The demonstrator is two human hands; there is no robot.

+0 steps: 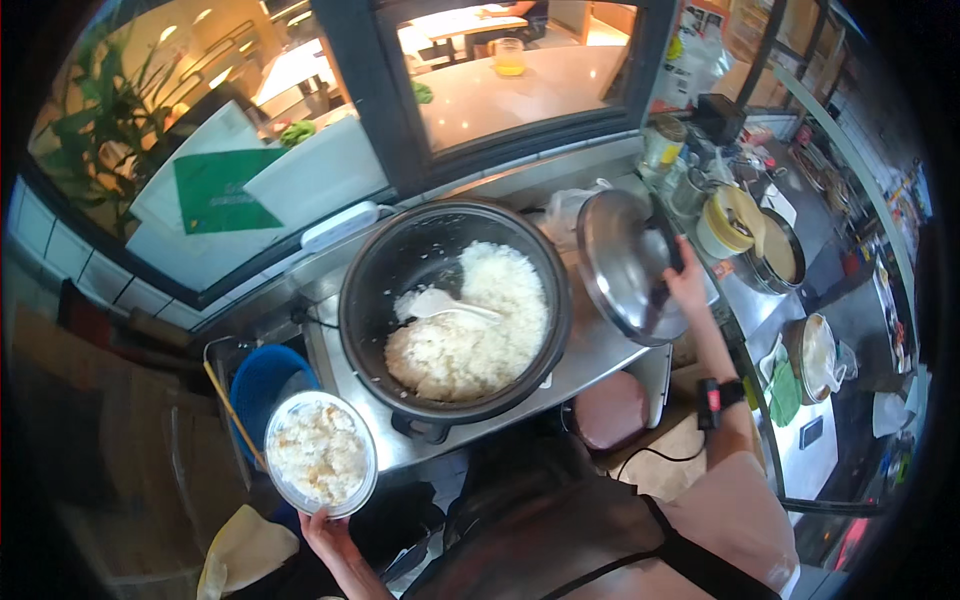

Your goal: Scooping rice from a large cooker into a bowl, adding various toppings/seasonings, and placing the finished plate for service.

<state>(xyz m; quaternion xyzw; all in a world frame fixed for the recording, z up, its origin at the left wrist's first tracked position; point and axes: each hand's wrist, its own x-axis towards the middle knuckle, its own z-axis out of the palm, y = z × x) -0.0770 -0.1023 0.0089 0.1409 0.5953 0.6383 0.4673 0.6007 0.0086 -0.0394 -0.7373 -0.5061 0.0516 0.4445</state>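
Observation:
In my left hand [326,534] is a clear plastic bowl [373,480] heaped with white rice [321,451], some of it browned. My right hand [686,279] grips the edge or handle of a round metal lid [619,259], which is tilted to the right of the cooker; its exact hold is partly hidden. Between the hands stands a large black rice cooker [351,322], uncovered, with a mass of cooked rice [502,300] along its right and near side. A white rice paddle [442,303] lies on that rice inside the pot.
A blue basket [251,390] stands left of the steel counter [592,352]. Behind are a power strip [341,227] and a plastic bag [566,214]. A pinkish round lid or container [611,409] sits below the counter's right part. Farther right are a yellow-rimmed tub [724,225] and a pot [814,360].

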